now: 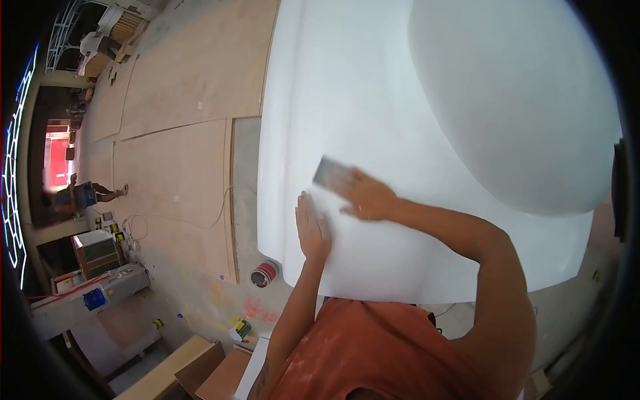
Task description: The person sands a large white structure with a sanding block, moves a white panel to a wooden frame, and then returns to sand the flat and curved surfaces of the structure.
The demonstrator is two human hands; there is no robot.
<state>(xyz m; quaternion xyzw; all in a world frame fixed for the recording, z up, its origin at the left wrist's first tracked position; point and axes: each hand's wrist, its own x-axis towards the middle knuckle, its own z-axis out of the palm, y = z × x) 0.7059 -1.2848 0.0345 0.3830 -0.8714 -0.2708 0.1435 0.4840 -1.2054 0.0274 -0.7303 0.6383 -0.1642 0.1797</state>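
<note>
A large white moulded panel (360, 80) with a smooth, glossy surface spreads out in front of me, rising into a rounded bulge (513, 100) on the right. My right hand (367, 193) presses a dark grey piece of sandpaper (324, 171) against it; motion blurs the fingers, and they cover part of the sheet. Just left of it and lower, my left hand (311, 228) lies flat on the panel with straight fingers, holding nothing. The hands are apart from each other.
A tin can (264, 273) stands on the floor by the panel's lower left corner. Wooden boards (180, 173) cover the floor at left, crossed by a cable (223, 207). Farther off, a person (83, 195) walks near a doorway. Cardboard (217, 373) lies below left.
</note>
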